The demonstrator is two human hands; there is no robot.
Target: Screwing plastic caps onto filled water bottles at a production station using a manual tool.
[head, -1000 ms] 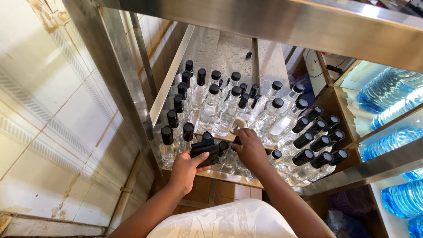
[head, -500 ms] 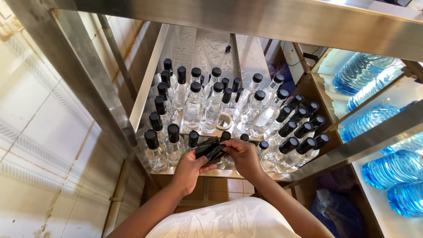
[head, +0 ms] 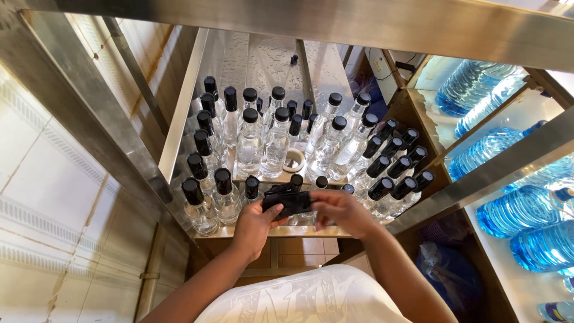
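Steel shelf (head: pixel 179 128) packed with clear black-capped bottles (head: pixel 250 143); blue water jugs (head: pixel 478 90) off right. Both hands, left hand (head: pixel 254 226) and right hand (head: pixel 338 210), closed around a small black cap piece (head: pixel 290 202) over the front row. Probably light, rigid plastic (slick, likely); best gripped at the ends.

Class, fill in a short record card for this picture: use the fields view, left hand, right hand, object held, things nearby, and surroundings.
view: from above, looking down at a person's two hands
left hand: left hand grips the near left end of the black object
right hand: right hand holds its right end
object held: small black object, too dark to tell its kind
things nearby: clear bottles with black caps, standing in rows on a metal tray
surroundings: large blue water jugs on the right, tiled wall on the left
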